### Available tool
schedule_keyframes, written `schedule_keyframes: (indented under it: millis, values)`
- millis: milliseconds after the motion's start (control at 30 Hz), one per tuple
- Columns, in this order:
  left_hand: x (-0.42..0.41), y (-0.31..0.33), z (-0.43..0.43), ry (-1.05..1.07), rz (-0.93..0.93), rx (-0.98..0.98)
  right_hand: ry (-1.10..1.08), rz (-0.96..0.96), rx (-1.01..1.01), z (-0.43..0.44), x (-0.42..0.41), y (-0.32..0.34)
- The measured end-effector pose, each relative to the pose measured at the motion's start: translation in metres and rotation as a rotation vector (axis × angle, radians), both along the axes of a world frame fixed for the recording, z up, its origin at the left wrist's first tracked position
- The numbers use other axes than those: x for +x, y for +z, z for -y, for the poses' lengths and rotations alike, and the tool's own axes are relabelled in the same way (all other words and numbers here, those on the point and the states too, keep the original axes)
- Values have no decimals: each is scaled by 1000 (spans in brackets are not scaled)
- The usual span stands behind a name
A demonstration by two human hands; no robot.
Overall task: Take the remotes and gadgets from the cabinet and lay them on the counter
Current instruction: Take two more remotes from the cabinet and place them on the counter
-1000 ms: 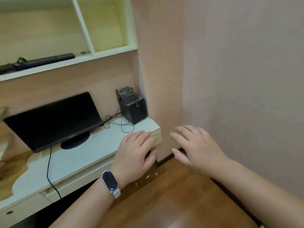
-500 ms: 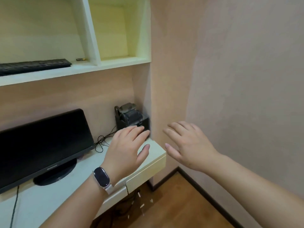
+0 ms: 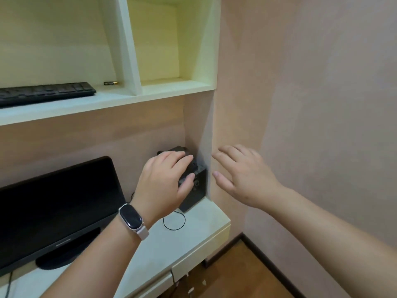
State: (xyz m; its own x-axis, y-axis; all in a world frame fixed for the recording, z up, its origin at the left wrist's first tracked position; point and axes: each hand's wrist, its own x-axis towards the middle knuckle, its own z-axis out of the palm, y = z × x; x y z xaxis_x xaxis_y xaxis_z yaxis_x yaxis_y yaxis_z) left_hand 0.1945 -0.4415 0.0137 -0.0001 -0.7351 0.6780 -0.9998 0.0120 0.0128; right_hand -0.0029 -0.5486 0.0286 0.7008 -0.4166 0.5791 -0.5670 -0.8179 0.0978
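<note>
A black keyboard [image 3: 46,94] lies on the white cabinet shelf [image 3: 107,102] at the upper left, with a small battery [image 3: 110,83] beside it. The right-hand cubby [image 3: 163,50] holds nothing visible. My left hand [image 3: 165,181], with a smart band on its wrist, hovers fingers apart in front of a small black box-shaped device [image 3: 196,190] at the counter's right end. My right hand [image 3: 242,177] is held up, fingers spread, in front of the pink wall. Neither hand holds anything.
A black monitor [image 3: 53,211] stands on the white counter [image 3: 154,250], with a thin black cable [image 3: 174,222] looped near the device. Drawers run under the counter edge. The pink wall closes the right side; wood floor shows at the lower right.
The view has tilted up and come closer to the cabinet. Both hands have risen; my left hand now covers part of the black device.
</note>
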Motion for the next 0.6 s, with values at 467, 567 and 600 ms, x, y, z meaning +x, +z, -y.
schedule_keyframes:
  millis: [467, 567, 600]
  values:
    - [51, 109, 146, 179, 36, -110, 166, 171, -62, 167, 77, 105]
    - [58, 140, 174, 181, -31, -212, 206, 185, -108, 202, 84, 136]
    - [61, 150, 180, 180, -42, -238, 220, 195, -127, 211, 87, 145]
